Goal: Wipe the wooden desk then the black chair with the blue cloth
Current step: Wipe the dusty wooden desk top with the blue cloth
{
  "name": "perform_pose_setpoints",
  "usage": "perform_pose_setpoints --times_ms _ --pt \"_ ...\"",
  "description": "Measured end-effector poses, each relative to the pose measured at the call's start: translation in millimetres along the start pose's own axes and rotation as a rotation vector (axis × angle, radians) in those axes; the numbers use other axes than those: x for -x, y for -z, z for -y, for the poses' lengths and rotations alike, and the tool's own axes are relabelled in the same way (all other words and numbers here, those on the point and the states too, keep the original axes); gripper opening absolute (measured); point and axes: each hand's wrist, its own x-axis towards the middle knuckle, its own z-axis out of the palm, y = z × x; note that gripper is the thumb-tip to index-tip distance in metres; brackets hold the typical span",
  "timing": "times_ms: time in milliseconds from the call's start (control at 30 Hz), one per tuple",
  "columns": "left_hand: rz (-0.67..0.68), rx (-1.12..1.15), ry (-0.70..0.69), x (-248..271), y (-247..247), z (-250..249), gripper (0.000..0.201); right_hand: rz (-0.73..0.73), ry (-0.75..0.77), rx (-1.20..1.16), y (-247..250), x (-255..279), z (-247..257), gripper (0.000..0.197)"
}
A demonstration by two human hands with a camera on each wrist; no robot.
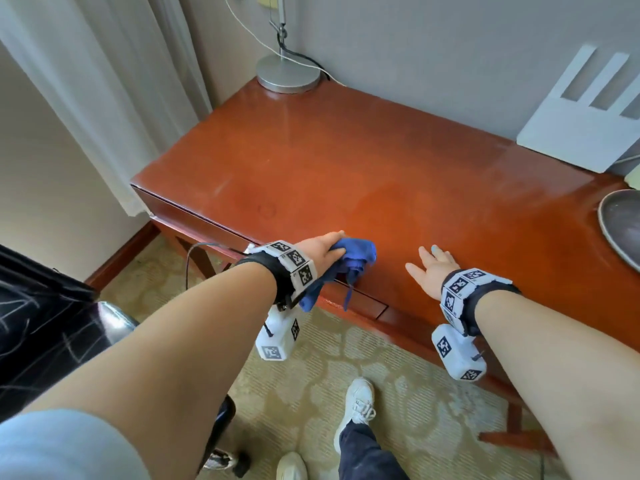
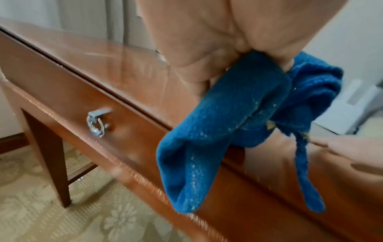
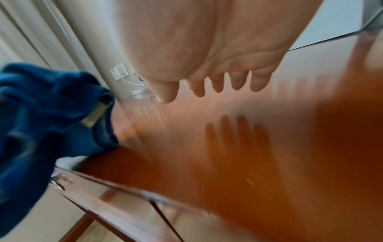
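Observation:
The reddish wooden desk (image 1: 346, 161) fills the middle of the head view. My left hand (image 1: 318, 249) grips the bunched blue cloth (image 1: 349, 259) at the desk's front edge; part of the cloth (image 2: 217, 131) hangs down over the drawer front. My right hand (image 1: 431, 268) hovers flat just above the desktop to the right of the cloth, fingers (image 3: 217, 83) straight and spread, holding nothing; its shadow falls on the wood. The black chair (image 1: 52, 323) stands at the lower left, mostly hidden by my left arm.
A silver lamp base (image 1: 287, 76) with cords sits at the desk's back left corner. A white router (image 1: 581, 133) leans at the back right, and a dark round dish (image 1: 621, 223) is at the right edge. The drawer has a metal ring handle (image 2: 97, 124). Curtain (image 1: 104, 81) hangs left.

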Motion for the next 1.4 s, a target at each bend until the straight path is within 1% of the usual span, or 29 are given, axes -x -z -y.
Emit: perform_pose_setpoints --times_ms 67,133,267,433,533,667,800,867,933,1033,1100,1200,1267,1400 --pt "-0.095 0.041 0.005 -10 20 -8 0.044 -0.031 0.072 -0.027 13 -7 12 0.061" --pt "-0.163 0.046 0.001 -22 38 -13 0.043 -0.059 0.133 -0.051 30 -16 25 0.061" --pt "-0.206 0.045 0.057 -57 69 -16 0.043 -0.078 0.215 -0.041 66 -46 41 0.061" --pt "-0.219 0.002 0.111 -96 91 -12 0.044 -0.068 0.229 0.033 95 -90 52 0.062" --pt "-0.165 -0.075 0.11 -119 93 -5 0.045 -0.051 0.244 0.074 103 -112 67 0.063" --pt "-0.049 -0.368 0.118 -157 105 17 0.046 -0.052 0.27 0.065 107 -143 100 0.064" --pt "0.061 -0.53 0.116 -188 101 43 0.05 -0.062 0.271 0.053 107 -172 126 0.064" --pt "0.076 -0.589 0.053 -194 93 55 0.053 -0.077 0.247 0.083 103 -181 134 0.064" --pt "0.061 -0.624 -0.014 -201 94 65 0.055 -0.114 0.216 0.133 100 -189 139 0.066" --pt "0.048 -0.648 -0.047 -213 109 77 0.055 -0.109 0.157 0.154 100 -197 152 0.068" --pt "0.042 -0.622 -0.019 -220 121 87 0.053 -0.085 0.093 0.151 97 -198 164 0.068" --pt "-0.05 -0.537 0.062 -226 140 115 0.051 -0.076 0.033 0.156 94 -202 173 0.068" --pt "-0.116 -0.455 0.148 -222 157 141 0.052 -0.053 0.019 0.167 94 -202 173 0.068" --pt "-0.191 -0.37 0.354 -195 188 201 0.054 -0.029 0.011 0.187 98 -199 175 0.068"
